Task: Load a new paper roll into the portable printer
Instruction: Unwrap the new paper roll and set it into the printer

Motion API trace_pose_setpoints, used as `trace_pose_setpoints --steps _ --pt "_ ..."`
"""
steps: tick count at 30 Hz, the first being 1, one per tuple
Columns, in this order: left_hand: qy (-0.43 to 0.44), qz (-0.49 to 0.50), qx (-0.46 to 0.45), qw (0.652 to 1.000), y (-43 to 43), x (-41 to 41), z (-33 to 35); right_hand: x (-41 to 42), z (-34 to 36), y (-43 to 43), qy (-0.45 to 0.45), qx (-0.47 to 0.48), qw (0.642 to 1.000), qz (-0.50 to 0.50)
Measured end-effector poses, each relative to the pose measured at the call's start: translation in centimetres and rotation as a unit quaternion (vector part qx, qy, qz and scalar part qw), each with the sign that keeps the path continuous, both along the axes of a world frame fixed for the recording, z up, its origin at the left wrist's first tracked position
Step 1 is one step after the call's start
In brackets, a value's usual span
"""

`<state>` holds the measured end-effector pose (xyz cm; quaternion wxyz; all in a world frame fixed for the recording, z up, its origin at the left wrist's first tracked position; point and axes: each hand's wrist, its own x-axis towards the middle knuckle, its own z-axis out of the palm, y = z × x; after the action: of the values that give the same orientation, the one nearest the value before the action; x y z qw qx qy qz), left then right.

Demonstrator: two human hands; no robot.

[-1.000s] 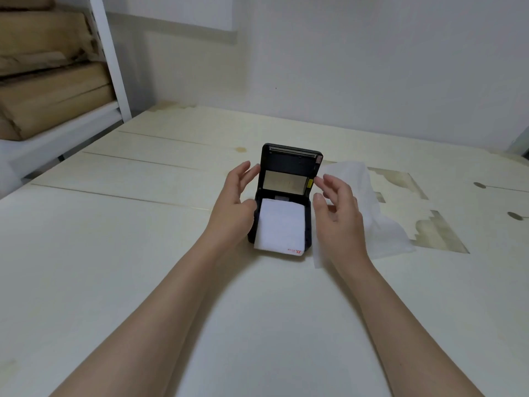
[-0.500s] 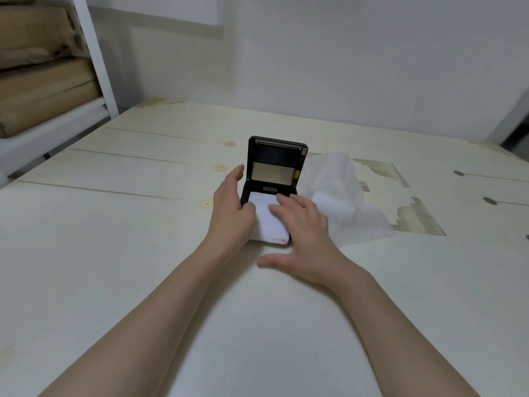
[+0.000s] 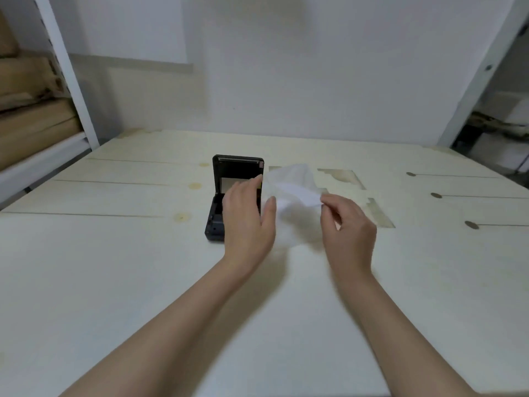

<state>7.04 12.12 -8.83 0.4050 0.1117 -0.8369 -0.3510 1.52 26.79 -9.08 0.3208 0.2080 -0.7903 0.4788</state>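
printer on table | wrapper just right | shelving far left

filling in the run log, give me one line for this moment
printer: lid open, on table | left hand: open, over printer | right hand: pinching white paper beside printer | stage: paper out of printer

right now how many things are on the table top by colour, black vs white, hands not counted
black: 1, the portable printer, lid open
white: 2, the crumpled plastic wrapper lying right of it, and the paper strip pinched in the right hand
total: 3
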Motion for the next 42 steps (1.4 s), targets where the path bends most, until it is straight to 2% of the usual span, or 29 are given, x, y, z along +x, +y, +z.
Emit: trace_pose_setpoints --steps 2,6,10,12,15,16,18,20,22,28,33,37,39,42 --pt "-0.039 -0.025 -0.052 0.998 1.9 -0.9 -0.4 -0.9 0.0 2.2 0.007 0.019 0.997 -0.070" --pt "-0.160 -0.059 -0.156 0.973 4.4 -2.6 -1.8 -2.4 -1.4 5.7 -0.141 0.128 0.973 -0.131" --pt "-0.214 -0.059 -0.218 0.950 5.6 -3.7 -2.6 -3.0 -3.0 7.1 -0.249 0.267 0.918 -0.154" --pt "-0.227 -0.063 -0.243 0.941 5.5 -4.0 -2.7 -3.1 -3.1 7.1 -0.248 0.305 0.902 -0.179" --pt "-0.255 -0.067 -0.255 0.930 5.2 -4.5 -2.6 -3.3 -3.2 6.5 -0.167 0.300 0.932 -0.117" --pt "-0.259 -0.068 -0.252 0.930 5.0 -4.7 -2.7 -3.4 -3.3 6.3 -0.157 0.316 0.931 -0.087" --pt "-0.261 -0.073 -0.241 0.932 4.7 -5.0 -2.8 -3.5 -3.7 5.9 -0.188 0.360 0.910 -0.081" --pt "-0.259 -0.074 -0.237 0.933 4.6 -5.2 -3.0 -3.7 -3.6 6.1 -0.233 0.379 0.888 -0.117" --pt "-0.256 -0.074 -0.237 0.934 4.6 -5.4 -2.9 -3.8 -3.5 6.3 -0.247 0.369 0.887 -0.130" --pt "-0.250 -0.088 -0.195 0.944 4.1 -5.3 -3.2 -3.8 -3.3 6.5 -0.199 0.297 0.926 -0.118" --pt "-0.208 -0.086 -0.178 0.958 4.6 -4.4 -3.3 -4.4 -3.3 6.3 -0.210 0.277 0.931 -0.114" --pt "-0.203 -0.124 -0.191 0.952 6.4 -4.5 -3.1 -4.3 -3.2 6.1 -0.198 0.100 0.974 -0.042" --pt "-0.210 -0.130 -0.208 0.947 7.6 -4.9 -2.8 -4.0 -2.8 6.0 -0.205 0.027 0.978 -0.009" --pt "-0.196 -0.082 -0.203 0.956 9.2 -5.6 -2.8 -3.7 -2.6 6.2 -0.195 0.023 0.981 0.000"
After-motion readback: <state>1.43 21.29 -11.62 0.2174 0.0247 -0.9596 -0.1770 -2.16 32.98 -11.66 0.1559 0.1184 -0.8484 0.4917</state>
